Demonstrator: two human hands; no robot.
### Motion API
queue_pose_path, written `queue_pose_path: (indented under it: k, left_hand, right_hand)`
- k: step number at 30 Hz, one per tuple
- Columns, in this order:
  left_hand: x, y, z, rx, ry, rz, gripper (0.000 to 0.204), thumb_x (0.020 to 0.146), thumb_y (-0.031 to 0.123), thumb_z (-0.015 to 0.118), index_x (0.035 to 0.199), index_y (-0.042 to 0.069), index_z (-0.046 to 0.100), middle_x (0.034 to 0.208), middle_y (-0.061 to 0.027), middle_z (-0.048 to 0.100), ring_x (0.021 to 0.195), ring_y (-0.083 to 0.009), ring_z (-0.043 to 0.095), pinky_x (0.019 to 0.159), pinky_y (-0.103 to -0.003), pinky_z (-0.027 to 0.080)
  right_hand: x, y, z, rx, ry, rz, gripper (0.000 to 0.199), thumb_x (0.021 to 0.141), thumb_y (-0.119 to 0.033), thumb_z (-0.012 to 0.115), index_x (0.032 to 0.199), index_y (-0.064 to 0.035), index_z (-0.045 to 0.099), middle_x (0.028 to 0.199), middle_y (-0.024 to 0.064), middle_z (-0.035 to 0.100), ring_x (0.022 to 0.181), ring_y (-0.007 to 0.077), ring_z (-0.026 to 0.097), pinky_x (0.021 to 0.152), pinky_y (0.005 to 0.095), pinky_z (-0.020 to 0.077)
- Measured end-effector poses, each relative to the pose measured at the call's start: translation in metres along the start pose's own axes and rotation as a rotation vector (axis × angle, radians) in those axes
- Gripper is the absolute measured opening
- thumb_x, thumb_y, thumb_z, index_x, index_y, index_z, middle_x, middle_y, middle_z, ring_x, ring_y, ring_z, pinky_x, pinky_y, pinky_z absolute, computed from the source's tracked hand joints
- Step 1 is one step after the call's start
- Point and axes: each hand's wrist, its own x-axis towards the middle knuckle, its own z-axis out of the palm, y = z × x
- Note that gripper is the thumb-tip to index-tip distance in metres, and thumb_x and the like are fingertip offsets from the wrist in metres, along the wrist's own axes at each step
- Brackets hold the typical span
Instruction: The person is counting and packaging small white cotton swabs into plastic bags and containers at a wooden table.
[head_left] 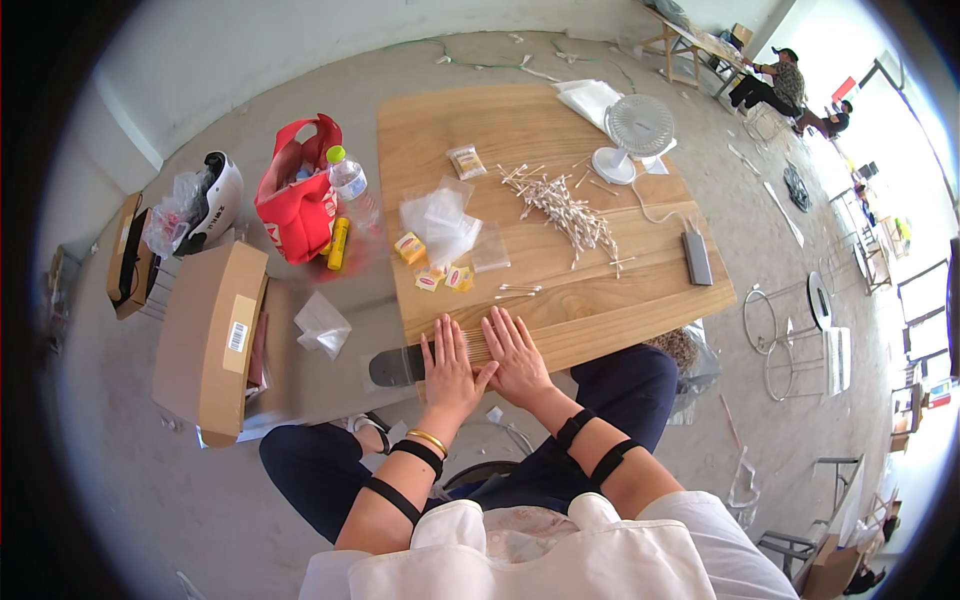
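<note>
My left hand [452, 375] lies flat at the near edge of the wooden table [640, 310], fingers stretched forward. Beside it my right hand [518, 362] rests palm down, its fingers slightly spread and the thumbs close together. Between the hands a few thin pale sticks [478, 346] show, mostly covered by the palms. A dark, rounded flat object [392, 367] lies against the left hand's outer side; its kind is unclear. Just beyond the fingertips are a few loose cotton swabs [518, 291]. Farther off spreads a heap of cotton swabs [565, 210].
Clear plastic bags [440, 222] and small yellow-and-white packets [430, 276] lie left of the heap. A white fan [640, 126] and grey power bank [697, 258] stand right. Leftward are a red bag [298, 195], water bottle [348, 180] and cardboard box [215, 340].
</note>
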Motion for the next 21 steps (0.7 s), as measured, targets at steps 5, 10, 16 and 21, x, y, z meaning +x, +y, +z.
queue_pose_path:
  k: [5, 10, 16, 21]
  left_hand:
    - [-0.017, -0.010, 0.002, -0.046, 0.014, 0.022, 0.097, 0.099, 0.065, 0.040, 0.156, -0.011, 0.018, 0.166, -0.0277, 0.015, 0.157, -0.0377, 0.011, 0.126, -0.054, 0.007]
    - [-0.041, -0.021, -0.009, -0.146, 0.002, 0.135, 0.087, 0.098, 0.053, 0.054, 0.155, -0.007, 0.027, 0.165, -0.0244, 0.021, 0.155, -0.0377, 0.017, 0.126, -0.053, 0.011]
    - [-0.048, -0.021, -0.016, -0.210, 0.008, 0.164, 0.079, 0.095, 0.044, 0.063, 0.154, 0.002, 0.033, 0.163, -0.0217, 0.027, 0.153, -0.0375, 0.022, 0.126, -0.052, 0.014]
    - [-0.049, -0.019, -0.015, -0.126, -0.016, 0.150, 0.078, 0.094, 0.042, 0.064, 0.156, 0.005, 0.033, 0.163, -0.0209, 0.026, 0.153, -0.0386, 0.021, 0.125, -0.053, 0.014]
  right_hand:
    - [-0.001, -0.001, -0.001, -0.001, 0.013, -0.004, 0.084, 0.096, -0.053, 0.052, 0.156, 0.0024, 0.031, 0.164, 0.0236, 0.025, 0.155, 0.0349, 0.019, 0.126, 0.0485, 0.0152]
    - [-0.001, 0.001, -0.002, -0.034, 0.019, 0.007, 0.086, 0.095, -0.054, 0.056, 0.156, 0.0004, 0.030, 0.164, 0.0255, 0.023, 0.155, 0.0382, 0.019, 0.126, 0.0500, 0.0138]
    - [-0.001, 0.001, 0.001, -0.026, 0.032, 0.003, 0.086, 0.095, -0.054, 0.056, 0.157, -0.0010, 0.030, 0.164, 0.0261, 0.023, 0.154, 0.0390, 0.019, 0.126, 0.0496, 0.0135]
    - [-0.002, 0.000, 0.001, -0.031, 0.034, 0.002, 0.086, 0.095, -0.055, 0.056, 0.157, -0.0015, 0.029, 0.164, 0.0259, 0.023, 0.154, 0.0382, 0.019, 0.127, 0.0494, 0.0133]
